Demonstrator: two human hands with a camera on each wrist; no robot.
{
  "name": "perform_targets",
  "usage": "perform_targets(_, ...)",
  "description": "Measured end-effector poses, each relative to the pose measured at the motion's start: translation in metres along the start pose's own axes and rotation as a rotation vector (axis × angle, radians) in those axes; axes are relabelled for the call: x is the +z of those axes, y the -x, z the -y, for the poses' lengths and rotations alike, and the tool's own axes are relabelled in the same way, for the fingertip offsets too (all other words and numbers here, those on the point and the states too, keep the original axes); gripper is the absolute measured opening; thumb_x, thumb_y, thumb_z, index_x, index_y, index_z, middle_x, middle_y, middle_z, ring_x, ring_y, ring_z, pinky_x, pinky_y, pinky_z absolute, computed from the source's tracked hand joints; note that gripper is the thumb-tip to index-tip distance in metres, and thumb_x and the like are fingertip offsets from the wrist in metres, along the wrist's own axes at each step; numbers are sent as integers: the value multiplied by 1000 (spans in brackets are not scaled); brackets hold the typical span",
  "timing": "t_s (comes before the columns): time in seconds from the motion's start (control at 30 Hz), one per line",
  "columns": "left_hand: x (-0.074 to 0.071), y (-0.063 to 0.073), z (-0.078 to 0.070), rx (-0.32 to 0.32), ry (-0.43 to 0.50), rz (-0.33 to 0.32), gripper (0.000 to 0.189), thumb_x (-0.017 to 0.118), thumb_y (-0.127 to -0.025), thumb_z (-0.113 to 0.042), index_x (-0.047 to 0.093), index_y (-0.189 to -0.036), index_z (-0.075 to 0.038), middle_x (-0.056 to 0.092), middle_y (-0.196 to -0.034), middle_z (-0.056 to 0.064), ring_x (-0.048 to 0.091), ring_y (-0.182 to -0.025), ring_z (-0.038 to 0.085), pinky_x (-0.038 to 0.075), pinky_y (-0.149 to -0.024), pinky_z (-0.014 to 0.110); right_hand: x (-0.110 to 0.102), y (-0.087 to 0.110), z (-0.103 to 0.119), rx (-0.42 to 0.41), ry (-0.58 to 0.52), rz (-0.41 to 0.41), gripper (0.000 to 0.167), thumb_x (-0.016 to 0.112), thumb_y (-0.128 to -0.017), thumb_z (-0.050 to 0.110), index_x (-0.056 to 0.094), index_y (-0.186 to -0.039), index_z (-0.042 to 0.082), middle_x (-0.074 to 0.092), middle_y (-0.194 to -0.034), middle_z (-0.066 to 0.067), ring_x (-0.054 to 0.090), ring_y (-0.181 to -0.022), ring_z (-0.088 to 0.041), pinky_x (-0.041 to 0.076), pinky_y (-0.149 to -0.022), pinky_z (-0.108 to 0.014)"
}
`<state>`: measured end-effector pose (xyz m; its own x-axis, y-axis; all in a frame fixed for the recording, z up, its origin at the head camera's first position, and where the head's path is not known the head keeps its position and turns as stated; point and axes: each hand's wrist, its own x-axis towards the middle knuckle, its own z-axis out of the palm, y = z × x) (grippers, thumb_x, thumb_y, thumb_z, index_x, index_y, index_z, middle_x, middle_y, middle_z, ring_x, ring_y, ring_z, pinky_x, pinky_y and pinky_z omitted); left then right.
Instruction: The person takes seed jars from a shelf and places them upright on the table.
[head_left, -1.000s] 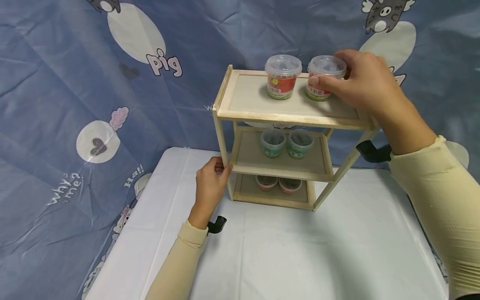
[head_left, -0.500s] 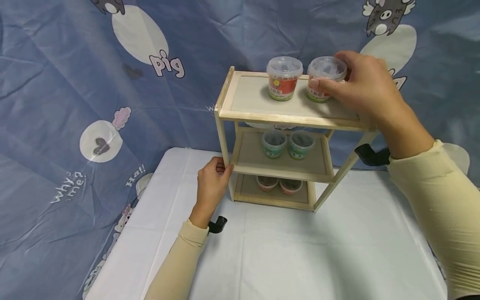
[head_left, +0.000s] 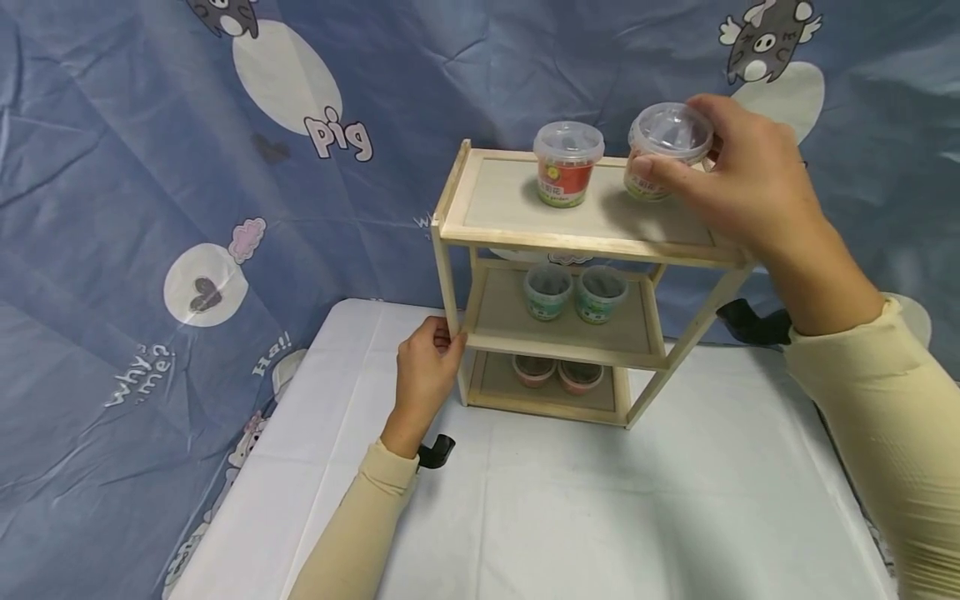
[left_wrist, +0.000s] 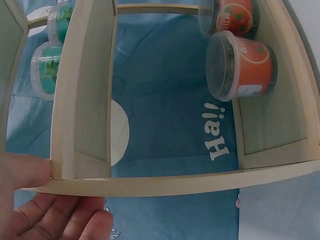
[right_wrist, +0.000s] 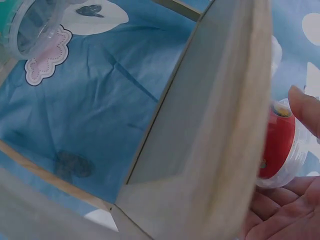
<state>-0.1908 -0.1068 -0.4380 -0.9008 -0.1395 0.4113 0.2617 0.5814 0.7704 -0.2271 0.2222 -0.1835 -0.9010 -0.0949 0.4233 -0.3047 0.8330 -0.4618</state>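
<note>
My right hand [head_left: 761,179] grips a clear plastic cup [head_left: 667,137] with a red and green label at the right end of the top shelf [head_left: 495,200], thumb in front and fingers behind. The cup leans a little; its red side [right_wrist: 280,142] shows past the shelf edge in the right wrist view. A matching cup [head_left: 567,171] stands upright to its left. Down on the left, my left hand [head_left: 426,362] pinches the front post of the wooden rack at middle-shelf height. Its thumb [left_wrist: 27,170] and curled fingers lie either side of the post in the left wrist view.
Two green-labelled cups [head_left: 547,293] stand on the middle shelf. On the bottom shelf are two cups with orange-red labels [left_wrist: 255,65]. The rack stands on a white-covered table [head_left: 555,500], against a blue printed cloth [head_left: 420,100] behind and at left.
The right hand has shifted the right cup slightly right and up, and the cup now tilts. My left hand keeps its hold on the post. The head view has moved slightly.
</note>
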Motion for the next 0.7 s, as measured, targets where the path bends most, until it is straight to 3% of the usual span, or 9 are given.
perform_targets(0.3, 0, 1, 0, -7, -9, 0, 18, 75, -97, -14, 71, -109, -2, 73, -98, 10, 73, -87, 23, 60, -77, 39, -10, 16, 0, -1, -18, -92, 73, 80, -90, 49, 56, -149, 14, 69, -128, -16, 54, -92, -4, 36, -76, -16)
perform_targets(0.53, -2, 1, 0, -7, -6, 8, 17, 75, -97, -14, 71, -108, -1, 73, -97, 10, 72, -87, 23, 60, -77, 38, -18, 33, 7, 16, 6, -121, 75, 80, -90, 50, 54, -151, 16, 69, -124, -17, 56, -91, -11, 34, -72, -18)
perform_targets(0.7, -1, 1, 0, -4, 3, 16, 16, 74, -98, -13, 70, -109, -1, 72, -98, 10, 72, -88, 23, 60, -76, 38, -24, 46, 7, 40, 6, -178, 75, 82, -88, 49, 55, -151, 20, 66, -117, -10, 50, -82, -7, 34, -69, -21)
